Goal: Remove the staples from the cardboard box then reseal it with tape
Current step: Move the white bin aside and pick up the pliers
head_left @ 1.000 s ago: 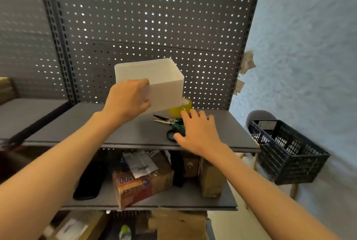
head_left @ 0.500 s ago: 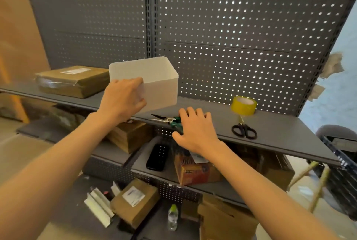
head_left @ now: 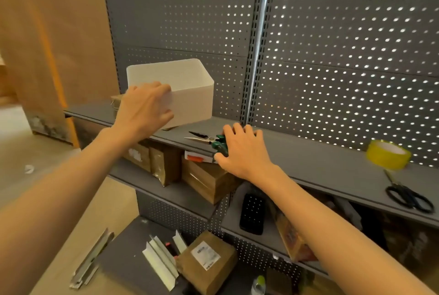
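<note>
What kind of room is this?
Probably a stockroom or shop storage area: grey metal shelving backed by pegboard, cardboard parcels on lower shelves, and packing tape with scissors.

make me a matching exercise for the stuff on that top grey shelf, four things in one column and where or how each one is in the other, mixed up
Things:
1. white open-top plastic bin
2. green-handled pliers
3. roll of yellow tape
4. black-handled scissors

States:
A. lying flat near the shelf's front edge, far right, nothing touching them
B. gripped at its near corner by the left hand
C. standing against the pegboard, just behind the scissors
D. handles under the right hand, metal tips pointing left

Pairs: 1-B, 2-D, 3-C, 4-A
</note>
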Demonstrator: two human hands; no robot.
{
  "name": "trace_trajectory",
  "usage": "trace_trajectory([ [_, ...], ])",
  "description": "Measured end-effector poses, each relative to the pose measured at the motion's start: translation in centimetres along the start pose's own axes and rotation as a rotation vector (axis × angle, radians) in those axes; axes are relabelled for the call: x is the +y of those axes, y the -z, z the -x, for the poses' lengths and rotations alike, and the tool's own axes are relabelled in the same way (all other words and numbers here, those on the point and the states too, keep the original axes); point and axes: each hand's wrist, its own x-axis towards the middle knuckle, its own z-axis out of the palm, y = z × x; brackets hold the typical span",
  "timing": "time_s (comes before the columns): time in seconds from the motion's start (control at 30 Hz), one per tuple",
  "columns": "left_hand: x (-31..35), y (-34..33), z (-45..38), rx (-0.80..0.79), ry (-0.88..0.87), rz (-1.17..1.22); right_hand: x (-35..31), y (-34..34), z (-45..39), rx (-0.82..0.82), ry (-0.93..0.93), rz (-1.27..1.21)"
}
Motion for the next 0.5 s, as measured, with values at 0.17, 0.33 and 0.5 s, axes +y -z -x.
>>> trace_trajectory([
  [0.17, -5.9, -0.4, -0.9, 0.009, 0.001, -0.022, -3.7, -0.8, -4.2, 0.034, 0.003, 0.010],
  [0.33, -10.7, -1.3, -1.9, 0.013, 0.018, -0.026, -6.7, -1.7, -7.9, 0.047, 0.008, 0.011],
  [0.5, -14.4, -3.0, -3.2, 0.016, 0.033, -0.044, -8.3, -2.7, -11.3, 0.046, 0.022, 0.015],
])
